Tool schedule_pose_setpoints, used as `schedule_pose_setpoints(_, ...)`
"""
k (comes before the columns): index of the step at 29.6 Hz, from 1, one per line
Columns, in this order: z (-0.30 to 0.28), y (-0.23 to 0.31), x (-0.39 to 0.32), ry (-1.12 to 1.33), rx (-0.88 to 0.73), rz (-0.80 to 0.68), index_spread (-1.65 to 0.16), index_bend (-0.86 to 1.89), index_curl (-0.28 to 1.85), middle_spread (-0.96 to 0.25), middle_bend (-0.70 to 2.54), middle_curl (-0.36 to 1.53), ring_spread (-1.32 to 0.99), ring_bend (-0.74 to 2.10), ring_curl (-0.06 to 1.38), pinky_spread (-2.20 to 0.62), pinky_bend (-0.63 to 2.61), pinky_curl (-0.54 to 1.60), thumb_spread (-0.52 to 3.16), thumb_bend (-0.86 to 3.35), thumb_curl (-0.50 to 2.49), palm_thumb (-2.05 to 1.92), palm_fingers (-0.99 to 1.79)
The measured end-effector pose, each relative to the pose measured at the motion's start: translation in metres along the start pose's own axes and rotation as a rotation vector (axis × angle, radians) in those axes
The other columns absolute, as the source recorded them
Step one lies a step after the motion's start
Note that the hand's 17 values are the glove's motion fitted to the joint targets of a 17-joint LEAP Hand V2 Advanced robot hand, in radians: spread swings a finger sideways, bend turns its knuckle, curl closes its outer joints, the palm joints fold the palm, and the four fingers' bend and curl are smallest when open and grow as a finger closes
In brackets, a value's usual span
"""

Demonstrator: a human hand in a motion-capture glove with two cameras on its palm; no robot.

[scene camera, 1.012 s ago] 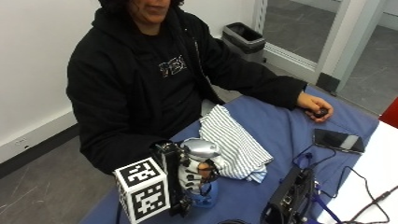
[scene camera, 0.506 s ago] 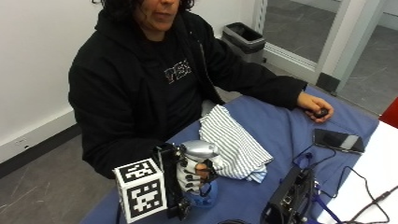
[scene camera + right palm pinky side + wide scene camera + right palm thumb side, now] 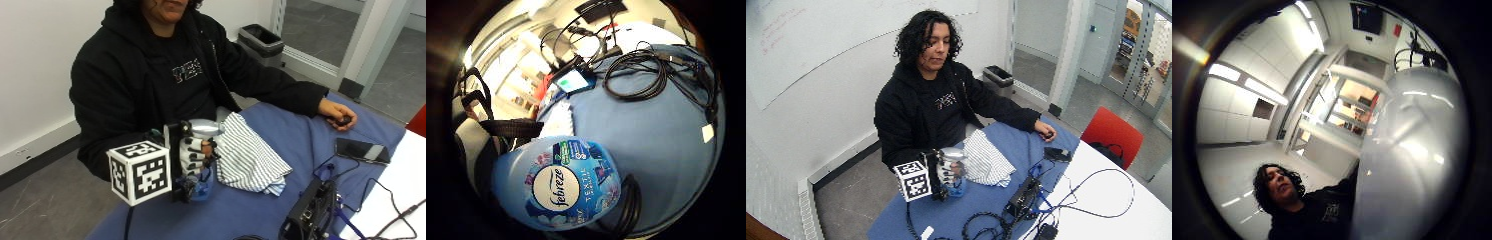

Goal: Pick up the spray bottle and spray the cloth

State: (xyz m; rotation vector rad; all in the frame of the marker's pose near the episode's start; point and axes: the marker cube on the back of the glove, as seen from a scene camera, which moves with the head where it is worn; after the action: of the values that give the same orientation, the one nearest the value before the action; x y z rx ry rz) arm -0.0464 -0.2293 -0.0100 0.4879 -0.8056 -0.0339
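Observation:
A blue spray bottle [image 3: 202, 186] with a silver-white spray head [image 3: 204, 128] stands on the blue table near its front corner. My gloved right hand [image 3: 193, 156] grips the bottle around its neck, fingers curled round it. Its Febreze label [image 3: 562, 185] fills the little finger side palm view, and the silver head [image 3: 1412, 155] looms in the thumb side view. A white cloth with thin blue stripes [image 3: 247, 156] lies crumpled on the table right beside the bottle. In the wide outside view the bottle [image 3: 954, 181] and cloth [image 3: 987, 159] sit side by side.
The person's bare left hand [image 3: 338, 114] rests at the table's far edge on a small dark object. A phone [image 3: 361, 149] lies past the cloth. A black box [image 3: 307, 211] and cables [image 3: 636, 75] crowd the table's near right side. A red chair [image 3: 1111, 133] stands beyond.
My hand and the bottle stay in the same place beside the cloth. The outside camera has shifted slightly; nothing on the table has visibly moved.

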Motion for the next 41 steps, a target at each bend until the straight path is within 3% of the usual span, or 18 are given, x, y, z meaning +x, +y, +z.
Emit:
schedule_pose_setpoints(7,-0.002,-0.001,-0.041,0.161,-0.246,0.071,-0.22,0.41,0.59,-0.21,0.69,0.58,-0.23,0.74,0.53,-0.28,0.5,0.47,0.1,-0.02,0.7,1.04,1.36)
schedule_pose_setpoints(12,0.023,-0.017,-0.057,0.25,-0.333,0.147,-0.22,0.4,0.6,-0.21,0.69,0.58,-0.23,0.74,0.53,-0.28,0.5,0.47,0.09,-0.02,0.7,1.03,1.35)
schedule_pose_setpoints(24,0.037,0.0,-0.054,0.597,-0.793,0.326,-0.22,0.39,0.62,-0.21,0.69,0.58,-0.22,0.75,0.53,-0.27,0.48,0.47,0.1,-0.02,0.72,1.04,1.33)
schedule_pose_setpoints(41,0.102,0.012,-0.027,0.817,-1.113,0.496,-0.22,0.36,0.64,-0.21,0.67,0.57,-0.22,0.75,0.53,-0.26,0.48,0.47,0.13,-0.02,0.74,1.04,1.32)
